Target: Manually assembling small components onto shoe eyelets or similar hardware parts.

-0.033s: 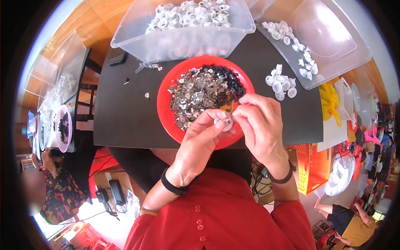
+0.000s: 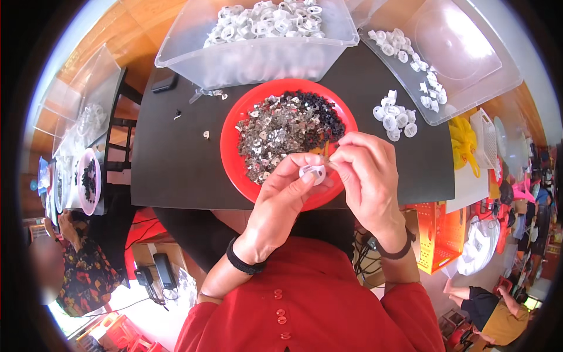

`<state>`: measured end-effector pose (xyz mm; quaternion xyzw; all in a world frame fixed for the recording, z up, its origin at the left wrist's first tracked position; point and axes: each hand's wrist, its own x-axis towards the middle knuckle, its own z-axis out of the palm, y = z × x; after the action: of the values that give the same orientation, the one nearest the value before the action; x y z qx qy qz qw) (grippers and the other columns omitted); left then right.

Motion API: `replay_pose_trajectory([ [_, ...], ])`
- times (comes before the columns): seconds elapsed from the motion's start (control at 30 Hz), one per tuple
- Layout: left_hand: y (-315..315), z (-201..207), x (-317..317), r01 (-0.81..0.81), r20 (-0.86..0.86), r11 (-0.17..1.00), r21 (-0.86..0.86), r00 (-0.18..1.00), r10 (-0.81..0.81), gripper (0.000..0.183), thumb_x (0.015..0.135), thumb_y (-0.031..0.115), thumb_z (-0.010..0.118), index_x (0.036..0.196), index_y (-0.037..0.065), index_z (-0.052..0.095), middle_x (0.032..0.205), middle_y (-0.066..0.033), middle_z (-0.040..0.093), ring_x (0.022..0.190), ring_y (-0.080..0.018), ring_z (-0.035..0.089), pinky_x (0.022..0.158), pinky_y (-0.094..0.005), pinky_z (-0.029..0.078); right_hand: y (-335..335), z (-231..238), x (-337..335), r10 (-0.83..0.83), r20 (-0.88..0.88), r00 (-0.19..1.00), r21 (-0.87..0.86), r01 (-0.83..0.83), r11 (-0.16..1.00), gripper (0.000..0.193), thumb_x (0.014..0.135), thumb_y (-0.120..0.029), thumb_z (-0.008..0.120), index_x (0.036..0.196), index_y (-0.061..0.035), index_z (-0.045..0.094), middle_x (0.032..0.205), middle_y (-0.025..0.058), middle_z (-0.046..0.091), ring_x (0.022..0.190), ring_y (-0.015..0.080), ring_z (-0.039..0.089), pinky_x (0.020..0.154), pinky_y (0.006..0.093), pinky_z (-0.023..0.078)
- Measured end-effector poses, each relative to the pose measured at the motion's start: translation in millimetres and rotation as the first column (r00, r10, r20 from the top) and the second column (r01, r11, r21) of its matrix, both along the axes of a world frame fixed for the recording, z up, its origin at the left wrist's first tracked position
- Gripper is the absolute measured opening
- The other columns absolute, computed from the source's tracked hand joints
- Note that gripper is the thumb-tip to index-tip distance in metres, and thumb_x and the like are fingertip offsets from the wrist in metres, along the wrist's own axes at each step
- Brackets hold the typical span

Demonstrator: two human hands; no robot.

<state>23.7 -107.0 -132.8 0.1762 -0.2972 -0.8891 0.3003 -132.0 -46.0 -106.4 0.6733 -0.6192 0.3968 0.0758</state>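
My left hand (image 2: pixel 283 190) pinches a small white round plastic part (image 2: pixel 314 174) over the near right side of a red basin (image 2: pixel 230 158). Close beside it, the fingertips of my right hand (image 2: pixel 366 176) are pressed together at the part's edge. Whatever they grip is too small to make out. Many small silvery metal pieces (image 2: pixel 272 132) fill much of the basin, and small black pieces (image 2: pixel 319 111) lie along its far right side. A yellowish-orange item (image 2: pixel 327 148) shows partly behind my fingers.
Behind the basin stands a clear bin (image 2: pixel 258 58) heaped with white parts. Loose white parts (image 2: pixel 396 117) lie on the dark table (image 2: pixel 176 170) at right, near a clear tray (image 2: pixel 451 76). A phone (image 2: pixel 165 83) rests far left. Other people sit at both sides.
The white part has turned slightly between my left fingers, so more of its face shows. My right fingertips have shifted very slightly beside it.
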Motion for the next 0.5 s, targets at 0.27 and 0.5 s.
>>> replay_pose_trajectory([
  [0.27, 1.2, 4.0, -0.2, -0.031, 0.121, 0.927, -0.374, 0.989, 0.082, 0.042, 0.093, -0.001, 0.055, 0.133, 0.001, 0.043, 0.123, -0.0097, 0.057, 0.118, -0.0169, 0.053, 0.106, -0.034, 0.039, 15.9, 3.2, 17.9, -0.073, 0.391, 0.917, 0.144, 0.017, 0.989, 0.015, 0.082, -0.002, 0.068, 0.093, -0.0068, 0.06, 0.089, 0.0067, 0.061, 0.078, 0.0261, 0.055, 0.069, 0.035, 0.043],
  [0.5, 1.3, 2.2, -1.3, -0.01, 0.115, 0.924, -0.382, 0.992, 0.058, 0.041, 0.094, -0.003, 0.054, 0.133, -0.002, 0.045, 0.128, -0.0124, 0.054, 0.124, -0.0186, 0.05, 0.105, -0.0332, 0.042, 10.5, -4.1, 11.1, -0.075, 0.314, 0.946, 0.145, 0.03, 0.989, 0.012, 0.083, -0.004, 0.066, 0.093, -0.0072, 0.059, 0.086, 0.0051, 0.061, 0.075, 0.0252, 0.056, 0.072, 0.0356, 0.041],
])
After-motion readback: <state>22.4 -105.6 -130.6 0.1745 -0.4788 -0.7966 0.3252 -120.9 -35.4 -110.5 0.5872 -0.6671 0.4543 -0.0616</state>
